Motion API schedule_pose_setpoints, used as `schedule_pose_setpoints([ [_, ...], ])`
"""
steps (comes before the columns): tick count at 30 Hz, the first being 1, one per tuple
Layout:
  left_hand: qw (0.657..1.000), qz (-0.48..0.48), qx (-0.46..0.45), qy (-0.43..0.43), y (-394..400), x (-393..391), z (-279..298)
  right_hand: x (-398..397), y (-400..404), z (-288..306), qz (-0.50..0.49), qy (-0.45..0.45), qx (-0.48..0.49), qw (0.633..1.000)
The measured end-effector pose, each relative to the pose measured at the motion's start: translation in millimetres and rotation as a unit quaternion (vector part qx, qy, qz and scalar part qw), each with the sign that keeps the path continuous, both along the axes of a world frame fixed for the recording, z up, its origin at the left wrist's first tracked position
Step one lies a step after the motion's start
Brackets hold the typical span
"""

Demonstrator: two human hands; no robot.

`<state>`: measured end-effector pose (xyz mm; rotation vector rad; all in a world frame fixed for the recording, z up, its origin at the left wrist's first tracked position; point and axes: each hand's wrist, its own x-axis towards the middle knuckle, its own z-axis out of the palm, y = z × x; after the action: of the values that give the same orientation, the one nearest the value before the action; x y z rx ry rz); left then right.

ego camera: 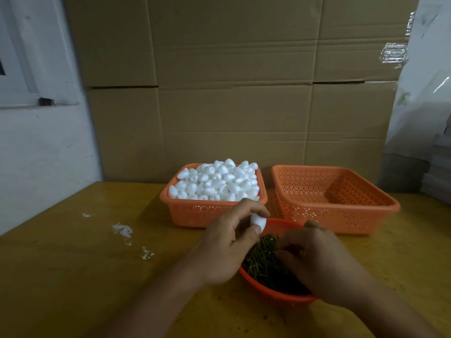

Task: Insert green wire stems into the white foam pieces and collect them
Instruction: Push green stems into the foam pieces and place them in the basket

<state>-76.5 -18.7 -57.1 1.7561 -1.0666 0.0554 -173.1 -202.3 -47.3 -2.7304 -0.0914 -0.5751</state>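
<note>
**One foam piece in hand, stems under the other**

We work at a yellow table [73, 276] marked with a few white smears [123, 231], and stacked cardboard boxes [231, 93] rise right behind it. At the back stand two orange perforated baskets side by side: the left basket [195, 215] is heaped with white foam pieces [217, 182], the right basket [341, 213] holds nothing we can see. Nearer to us sits a round red basket [273, 292] full of green wire stems [263, 262]; both our forearms reach across its near side and hide part of it.

Our left hand [227, 247] pinches a single foam piece [258, 222] between thumb and fingertips, above the red basket's far left rim. Our right hand [317, 259] lies over the stems with fingers curled down among them; we cannot tell whether it grips one.
</note>
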Motion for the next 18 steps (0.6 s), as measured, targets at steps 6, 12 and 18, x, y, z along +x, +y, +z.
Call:
schedule_pose_setpoints([
  [6, 0.997, -0.053, -0.004, 0.049, -2.7, -4.6, -1.2, 2.4, 3.3, 1.5, -0.048, 0.114, -0.106, 0.987],
  [12, 0.997, -0.040, -0.023, 0.064, -5.4, -8.2, -1.3, 9.1, 8.8, 3.8, -0.056, 0.174, -0.122, 0.976],
  [18, 0.955, -0.081, -0.109, 0.265, -8.1, -17.2, 7.5, 11.1, 12.9, 2.0, -0.101, 0.149, -0.125, 0.976],
])
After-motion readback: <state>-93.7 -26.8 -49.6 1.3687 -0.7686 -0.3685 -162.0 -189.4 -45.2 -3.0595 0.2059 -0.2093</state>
